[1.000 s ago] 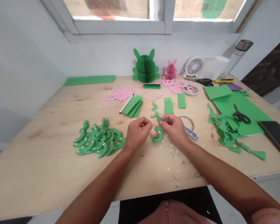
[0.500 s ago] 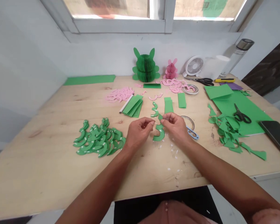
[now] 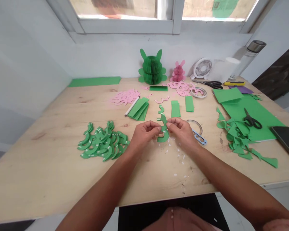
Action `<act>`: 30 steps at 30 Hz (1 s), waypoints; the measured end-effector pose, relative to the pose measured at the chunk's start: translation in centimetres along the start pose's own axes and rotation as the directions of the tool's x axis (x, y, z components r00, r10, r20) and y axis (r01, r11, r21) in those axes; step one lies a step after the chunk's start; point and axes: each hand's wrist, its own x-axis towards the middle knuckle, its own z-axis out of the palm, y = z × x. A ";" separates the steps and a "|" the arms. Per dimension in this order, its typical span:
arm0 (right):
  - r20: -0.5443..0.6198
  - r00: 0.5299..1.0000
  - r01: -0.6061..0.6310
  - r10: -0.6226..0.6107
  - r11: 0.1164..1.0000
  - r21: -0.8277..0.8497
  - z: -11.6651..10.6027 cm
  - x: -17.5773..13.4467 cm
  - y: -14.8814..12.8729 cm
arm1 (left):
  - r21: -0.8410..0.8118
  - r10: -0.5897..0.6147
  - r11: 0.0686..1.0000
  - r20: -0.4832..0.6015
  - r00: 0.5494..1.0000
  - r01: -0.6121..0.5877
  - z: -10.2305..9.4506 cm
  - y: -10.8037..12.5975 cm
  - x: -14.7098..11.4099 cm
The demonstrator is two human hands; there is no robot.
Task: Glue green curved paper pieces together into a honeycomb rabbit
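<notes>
A curvy green paper cutout (image 3: 162,138) with small white strips on it lies upright between my hands over the table. My right hand (image 3: 182,132) pinches its right edge between thumb and fingers. My left hand (image 3: 145,135) is closed in a pinch at its left edge, fingertips against or very near the paper; whatever is between them is too small to make out. Tiny white scraps (image 3: 179,156) are scattered on the table just below. To the left sits a heap of similar green cutouts (image 3: 102,141) with white strips.
A tape roll (image 3: 195,125) and a light-blue cutter (image 3: 200,138) lie right of my hand. Farther right are green offcuts (image 3: 238,138), black scissors (image 3: 251,120) and a phone (image 3: 285,139). Folded green papers (image 3: 139,109) and pink cutouts (image 3: 126,96) lie behind, before a green honeycomb paper figure (image 3: 152,69).
My left fingertips have moved in from beside the cutout to its left edge. The cutout has shifted slightly upward and straightened; my right hand keeps its pinch. The whole view has shifted slightly.
</notes>
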 end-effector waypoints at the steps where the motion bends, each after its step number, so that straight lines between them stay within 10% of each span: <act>1: 0.023 1.000 -0.006 0.006 1.000 -0.006 0.0 -0.1 0.0 | -0.010 0.002 1.000 -0.013 1.000 -0.002 -0.1 0.0 0.1; 30: 0.118 0.991 -0.061 0.062 0.998 -0.008 0.4 -0.4 -0.3 | -0.080 0.004 0.997 -0.025 1.000 -0.006 -0.2 -0.3 0.3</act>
